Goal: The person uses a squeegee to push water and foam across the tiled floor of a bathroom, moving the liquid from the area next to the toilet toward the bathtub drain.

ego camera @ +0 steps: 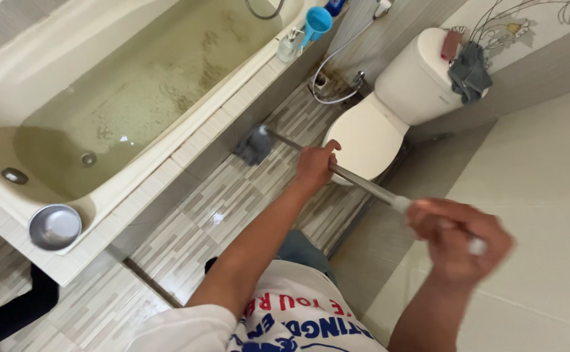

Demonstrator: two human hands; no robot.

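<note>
Mop point(254, 145) — grey head pressed on the striped floor tiles point(220, 208), just beside the tiled side of the bathtub point(11, 78), left of the toilet point(370, 133). Its metal handle point(363, 186) slants from the head toward the near right. Left hand point(314, 166) wrapped round the handle mid-shaft, fingers closed on it. Right hand point(457, 241) — blurred — fisted round the handle's upper end. Steel bowl point(55, 226) sits on the tub's near corner ledge. Blue cup point(315, 23) at the tub's far end. Grey cloth point(469, 72) draped over the toilet tank.
</note>
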